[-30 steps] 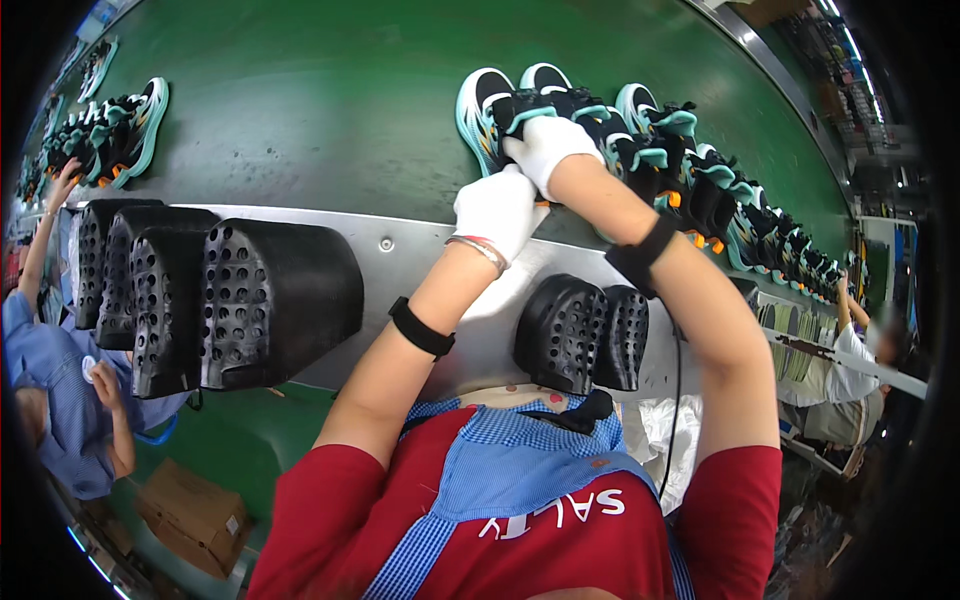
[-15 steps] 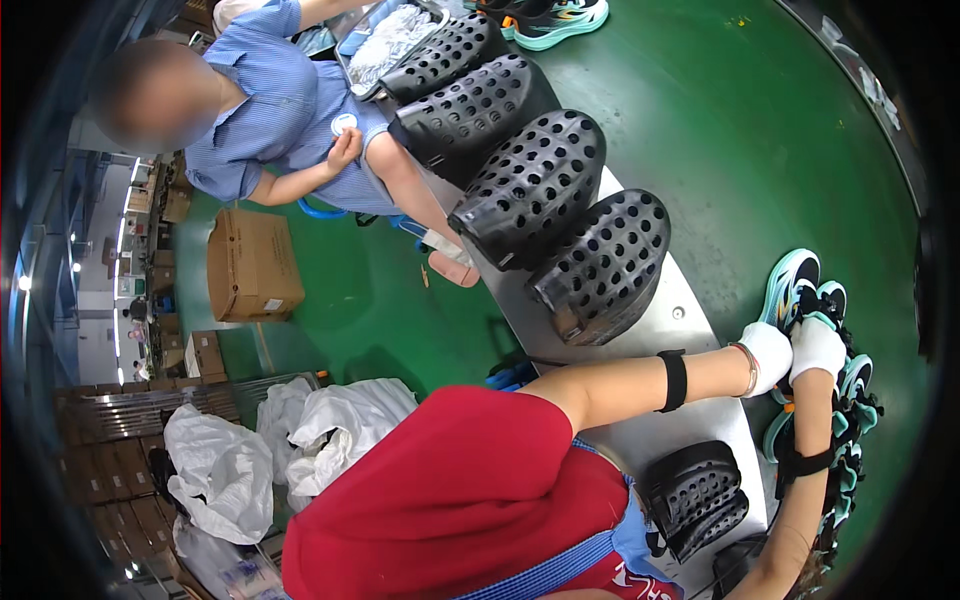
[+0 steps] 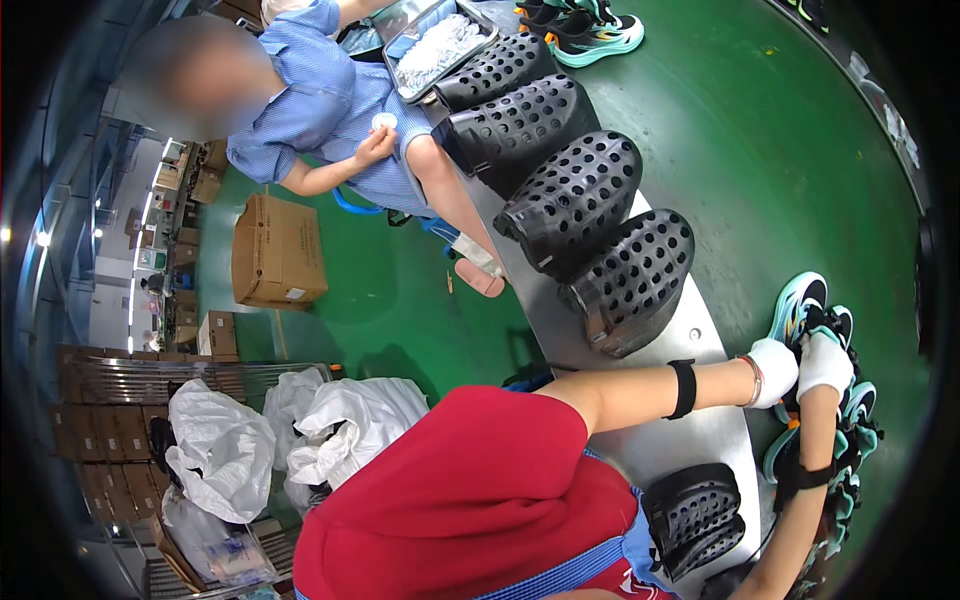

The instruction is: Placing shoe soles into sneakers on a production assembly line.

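Note:
Both my hands wear white gloves and meet at a black and mint-green sneaker (image 3: 797, 300) on the right side of the green table. My left hand (image 3: 774, 372) is closed at the near left side of the shoe. My right hand (image 3: 825, 364) is closed over the dark upper near the shoe's opening. The gloves hide part of the shoe, and the fingertips are hard to make out. Several similar sneakers (image 3: 858, 405) stand in a row just beyond my right forearm.
Black perforated shells (image 3: 640, 280) line a metal strip (image 3: 700, 335), with smaller ones (image 3: 697, 515) near me. Across sits a person in blue (image 3: 340, 110) holding a round white piece (image 3: 384, 121). A metal tray (image 3: 490, 38), cardboard box (image 3: 280, 250) and white bags (image 3: 220, 455) are around.
My view has shifted slightly, so the shells, box and person appear farther right. Both gloved hands remain at the same sneaker, with the right one moved a little lower in the picture.

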A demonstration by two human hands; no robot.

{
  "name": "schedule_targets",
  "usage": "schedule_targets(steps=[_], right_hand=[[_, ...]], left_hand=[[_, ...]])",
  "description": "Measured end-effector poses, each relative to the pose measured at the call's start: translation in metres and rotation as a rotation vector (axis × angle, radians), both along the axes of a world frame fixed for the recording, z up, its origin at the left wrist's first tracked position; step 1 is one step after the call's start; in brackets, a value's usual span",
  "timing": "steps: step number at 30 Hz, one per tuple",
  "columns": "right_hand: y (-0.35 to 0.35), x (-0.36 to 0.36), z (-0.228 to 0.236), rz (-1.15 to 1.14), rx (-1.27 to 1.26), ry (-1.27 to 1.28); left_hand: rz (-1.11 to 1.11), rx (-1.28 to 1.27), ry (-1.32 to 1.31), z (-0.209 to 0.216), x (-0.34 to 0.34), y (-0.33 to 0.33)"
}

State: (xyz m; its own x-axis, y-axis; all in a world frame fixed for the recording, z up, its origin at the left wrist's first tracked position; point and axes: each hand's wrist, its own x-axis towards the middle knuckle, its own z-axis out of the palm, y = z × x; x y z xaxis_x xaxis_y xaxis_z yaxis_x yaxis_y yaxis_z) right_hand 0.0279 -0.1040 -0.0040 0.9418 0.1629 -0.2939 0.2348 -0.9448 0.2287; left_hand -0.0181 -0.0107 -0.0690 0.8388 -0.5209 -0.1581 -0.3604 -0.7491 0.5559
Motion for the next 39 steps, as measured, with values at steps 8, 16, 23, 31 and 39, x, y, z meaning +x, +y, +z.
schedule_targets(steps=[8, 16, 23, 31, 39], right_hand=[[0.005, -0.01, 0.018, 0.18, 0.308, 0.137], [-0.106, -0.177, 0.16, -0.223, 0.48, -0.417], [-0.197, -0.354, 0.153, -0.851, 0.537, -0.695], [-0.224, -0.425, 0.119, -1.088, 0.426, -0.717], [-0.256, -0.444, 0.047, -0.92, 0.479, -0.62]], left_hand=[[-0.06, 0.039, 0.037, 0.025, 0.014, 0.05], [-0.083, 0.144, -0.212, 0.023, 0.038, 0.066], [-0.111, 0.157, -0.108, 0.028, 0.049, 0.058], [-0.125, 0.39, -0.078, 0.044, 0.064, 0.062], [-0.024, 0.284, -0.458, 0.061, 0.009, 0.055]])
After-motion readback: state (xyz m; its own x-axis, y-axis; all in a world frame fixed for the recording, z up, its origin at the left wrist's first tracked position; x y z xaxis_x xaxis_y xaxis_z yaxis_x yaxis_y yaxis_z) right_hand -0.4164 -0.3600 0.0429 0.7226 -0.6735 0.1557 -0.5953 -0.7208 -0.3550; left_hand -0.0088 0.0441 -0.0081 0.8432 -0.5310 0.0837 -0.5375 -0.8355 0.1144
